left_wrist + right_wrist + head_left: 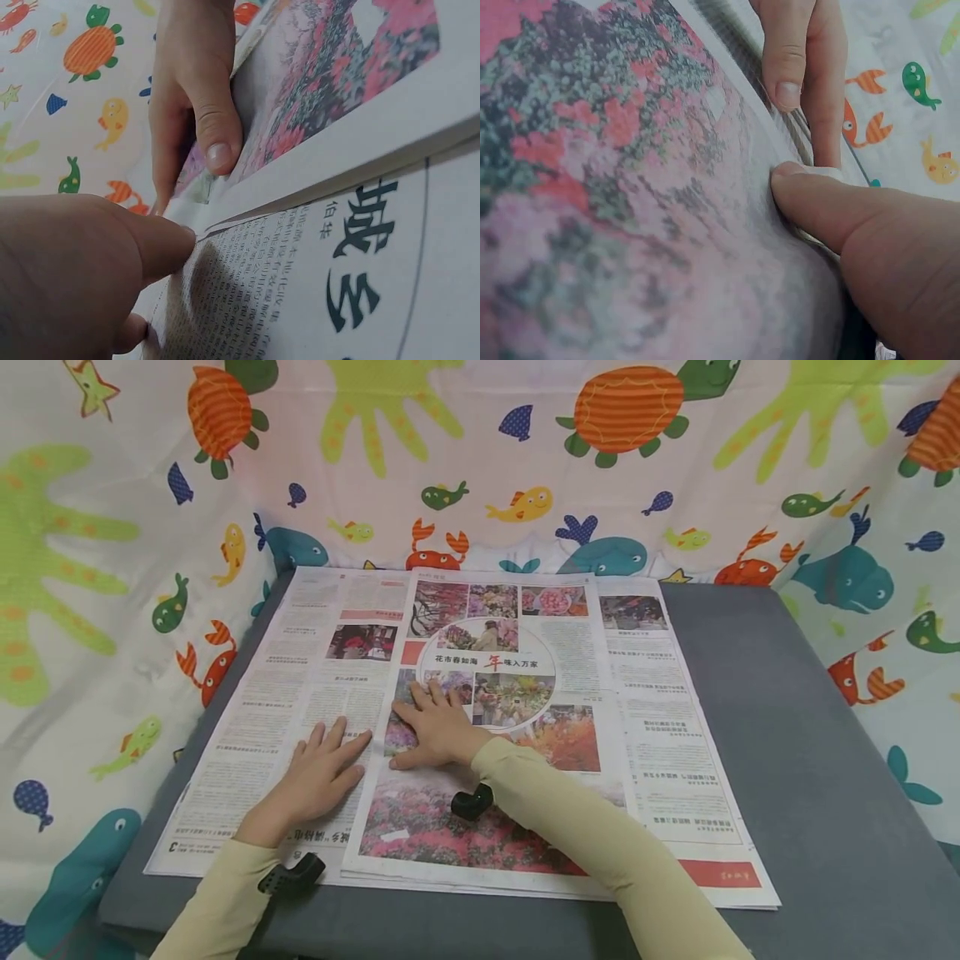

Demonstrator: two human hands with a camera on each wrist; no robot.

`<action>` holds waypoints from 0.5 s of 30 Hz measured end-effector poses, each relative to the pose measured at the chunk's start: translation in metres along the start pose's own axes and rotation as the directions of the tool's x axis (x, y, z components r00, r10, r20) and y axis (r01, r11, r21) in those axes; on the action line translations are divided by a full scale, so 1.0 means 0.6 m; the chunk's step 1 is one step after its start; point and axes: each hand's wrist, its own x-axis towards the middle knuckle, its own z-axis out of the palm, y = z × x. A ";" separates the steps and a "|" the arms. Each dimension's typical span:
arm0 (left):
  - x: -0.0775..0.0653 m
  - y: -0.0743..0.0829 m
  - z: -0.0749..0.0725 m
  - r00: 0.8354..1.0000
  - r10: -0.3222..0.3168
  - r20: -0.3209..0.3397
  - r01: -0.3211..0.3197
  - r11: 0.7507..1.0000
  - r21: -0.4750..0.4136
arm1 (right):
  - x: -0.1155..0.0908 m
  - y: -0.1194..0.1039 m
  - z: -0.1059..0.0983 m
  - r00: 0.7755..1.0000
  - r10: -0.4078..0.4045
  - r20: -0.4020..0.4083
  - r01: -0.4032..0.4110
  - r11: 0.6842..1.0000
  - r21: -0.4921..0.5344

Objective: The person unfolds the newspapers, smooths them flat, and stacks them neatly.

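A spread newspaper lies on a grey table, with a folded section (581,652) of colour flower photos on top of its middle. My right hand (438,727) rests on this folded section near its left edge, fingers spread and fairly straight. On the text-filled left page (258,702) rests my left hand (318,777), palm down, its fingertips beside the fold's edge. The left wrist view shows the left hand (82,255) on the printed text and the right hand (199,90) at the photo section's edge. Up close, the right wrist view has the flower photo (622,172) beside the right thumb (817,195).
The grey tabletop (817,760) extends to the right of the newspaper. Behind and at both sides hangs a white curtain (480,468) printed with sea animals. A text page (667,743) with a red box shows right of the folded section. Each wrist wears a black device.
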 end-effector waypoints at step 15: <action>0.004 0.004 0.002 0.998 0.030 -0.046 -0.029 1.000 0.009 | 0.001 0.004 -0.004 0.999 -0.016 -0.046 0.018 0.999 0.048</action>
